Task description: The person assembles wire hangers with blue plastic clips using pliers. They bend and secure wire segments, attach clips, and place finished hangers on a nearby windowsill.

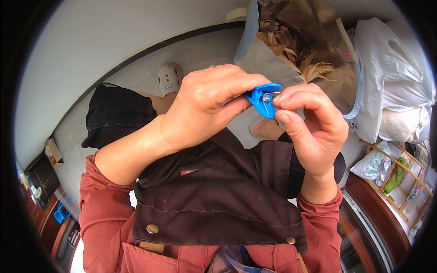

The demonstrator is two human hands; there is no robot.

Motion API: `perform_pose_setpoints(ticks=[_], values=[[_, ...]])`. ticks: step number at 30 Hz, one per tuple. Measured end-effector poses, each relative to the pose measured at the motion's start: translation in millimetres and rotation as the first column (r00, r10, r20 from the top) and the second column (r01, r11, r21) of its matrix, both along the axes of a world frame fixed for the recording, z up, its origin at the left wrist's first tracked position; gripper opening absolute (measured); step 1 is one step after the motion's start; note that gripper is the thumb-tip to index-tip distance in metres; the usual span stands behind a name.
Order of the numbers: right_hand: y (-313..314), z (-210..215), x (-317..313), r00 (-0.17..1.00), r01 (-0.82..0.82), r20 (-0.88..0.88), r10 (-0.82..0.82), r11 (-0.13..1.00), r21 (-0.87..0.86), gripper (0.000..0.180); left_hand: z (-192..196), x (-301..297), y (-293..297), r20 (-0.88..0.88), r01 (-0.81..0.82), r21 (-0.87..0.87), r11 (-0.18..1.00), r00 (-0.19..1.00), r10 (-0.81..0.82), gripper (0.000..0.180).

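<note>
A blue plastic spring clip (261,101) is held up in front of my chest, above my lap. Its coiled metal spring (266,97) shows between the two blue halves, with a thin wire leg sticking out on each side. My left hand (211,98) pinches the clip from the left between thumb and fingers. From the right, my right hand (314,120) reaches in with thumb and fingertips close together at the spring's wire end. Whether a small piece sits between those fingertips is hard to make out.
A dark brown apron (218,200) covers my lap. Beyond my hands stands a large bag (273,59) with dry husks in it. White plastic bags (387,77) hang at the right, above a wooden rack (400,182) holding a green vegetable. A pale wall (114,36) curves along the left.
</note>
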State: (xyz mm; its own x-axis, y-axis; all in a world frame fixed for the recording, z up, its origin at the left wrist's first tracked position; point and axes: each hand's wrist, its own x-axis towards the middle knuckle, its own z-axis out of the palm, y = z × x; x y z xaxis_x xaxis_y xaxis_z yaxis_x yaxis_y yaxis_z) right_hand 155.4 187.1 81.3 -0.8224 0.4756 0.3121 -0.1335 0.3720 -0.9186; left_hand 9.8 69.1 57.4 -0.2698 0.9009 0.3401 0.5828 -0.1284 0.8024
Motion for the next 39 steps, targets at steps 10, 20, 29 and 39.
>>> perform_pose_setpoints(ticks=[10,20,29,39], values=[[-5,1,1,0.991,0.085,0.13,-0.006,0.791,-0.605,0.008,0,-1,0,0.086,0.008,0.076,0.997,0.996,-0.014,0.026],[-2,4,1,0.972,0.165,0.173,-0.156,0.985,-0.039,0.006,-3,0,-1,0.005,0.056,-0.04,0.998,0.998,-0.056,0.03],[4,3,1,0.965,0.041,0.234,-0.12,0.948,0.316,0.009,-10,3,-2,0.003,0.079,-0.141,0.987,0.997,-0.079,0.035],[14,2,3,0.98,0.077,0.167,-0.106,0.982,0.174,0.007,-5,3,-2,0.153,0.093,-0.173,0.981,0.986,-0.067,0.034]])
